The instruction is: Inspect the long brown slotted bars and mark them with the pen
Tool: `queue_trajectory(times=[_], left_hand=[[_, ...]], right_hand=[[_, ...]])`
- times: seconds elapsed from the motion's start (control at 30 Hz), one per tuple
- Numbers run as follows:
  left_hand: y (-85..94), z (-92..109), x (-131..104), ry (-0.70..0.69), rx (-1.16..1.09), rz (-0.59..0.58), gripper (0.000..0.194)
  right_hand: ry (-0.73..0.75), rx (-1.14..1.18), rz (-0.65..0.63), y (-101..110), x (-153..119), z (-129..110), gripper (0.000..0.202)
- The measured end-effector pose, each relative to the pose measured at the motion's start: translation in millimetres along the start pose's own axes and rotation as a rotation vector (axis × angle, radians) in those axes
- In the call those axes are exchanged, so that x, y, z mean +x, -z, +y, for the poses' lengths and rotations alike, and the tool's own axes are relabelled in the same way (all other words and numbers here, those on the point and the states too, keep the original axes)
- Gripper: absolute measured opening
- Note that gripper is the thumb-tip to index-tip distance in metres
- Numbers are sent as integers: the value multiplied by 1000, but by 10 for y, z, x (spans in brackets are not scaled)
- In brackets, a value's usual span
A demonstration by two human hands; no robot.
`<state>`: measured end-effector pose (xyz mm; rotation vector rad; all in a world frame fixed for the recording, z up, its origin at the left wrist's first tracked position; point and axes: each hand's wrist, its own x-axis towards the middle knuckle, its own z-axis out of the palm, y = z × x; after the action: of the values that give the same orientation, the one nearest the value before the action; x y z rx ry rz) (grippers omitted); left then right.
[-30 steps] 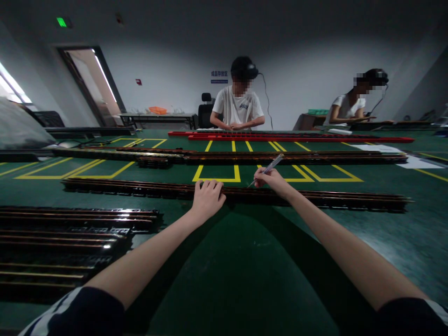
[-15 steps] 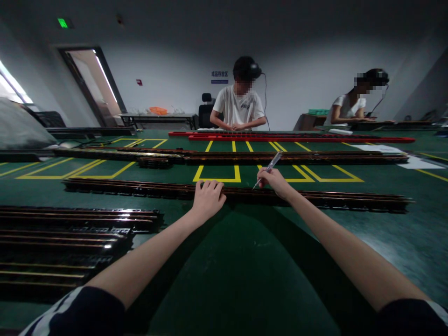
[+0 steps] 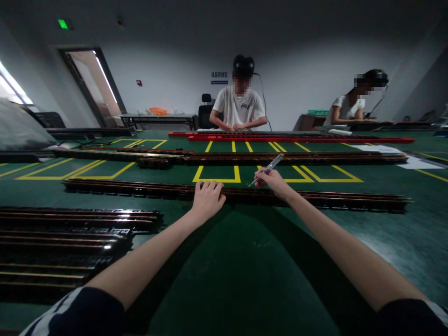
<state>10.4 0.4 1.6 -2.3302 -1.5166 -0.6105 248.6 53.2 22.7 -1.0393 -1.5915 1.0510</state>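
Plainly, the long dark bundle [image 3: 350,200], glossy with thin coppery lines, spans ten to two o'clock on the desk [image 3: 245,270]. The left hand [image 3: 207,199] drapes over it, grip half-open; the right hand [image 3: 275,182] pinches a slim, pen-like tool [image 3: 273,163].

We are seeing a smooth green table [image 3: 224,280] giving off a soft sheen, while the long dark strips [image 3: 350,199] are gleaming glossily, their thin copper-toned lines looking metallic. We are finding the slim tool [image 3: 273,162] looking like clear, shiny plastic, the red strips [image 3: 297,138] appearing more matt, the white sheets [image 3: 420,162] looking like paper, and we are wearing dull cloth sleeves [image 3: 91,310].
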Motion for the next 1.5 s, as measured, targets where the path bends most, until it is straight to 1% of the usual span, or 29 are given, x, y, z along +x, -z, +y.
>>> queue_trajectory(times=[0.17, 0.3, 0.37, 0.5, 0.67, 0.9, 1.03, 1.27, 1.5], left_hand=[[-7, 5, 2, 4, 6, 4, 33], [-10, 0, 3, 5, -6, 6, 33], [1, -1, 4, 7, -15, -6, 33], [33, 11, 8, 16, -22, -35, 33], [42, 21, 5, 17, -19, -31, 33], [25, 13, 1, -4, -32, -18, 33], [30, 20, -1, -7, -23, -17, 33], [25, 33, -7, 3, 41, -2, 36], [28, 32, 2, -8, -4, -43, 39]], right_hand=[[-44, -36, 16, -28, 9, -35, 16], [-74, -25, 82, -36, 16, -38, 16], [-73, -19, 84, -27, 16, -27, 15], [-50, -6, 47, -12, 3, -18, 17], [-60, 12, 18, -22, -17, -43, 22], [-59, 20, 4, -10, -14, -33, 23], [-63, -1, -7, -31, -20, -71, 20], [-24, -28, -72, -99, -29, -119, 18], [-8, -44, -165, -34, -58, -135, 21]])
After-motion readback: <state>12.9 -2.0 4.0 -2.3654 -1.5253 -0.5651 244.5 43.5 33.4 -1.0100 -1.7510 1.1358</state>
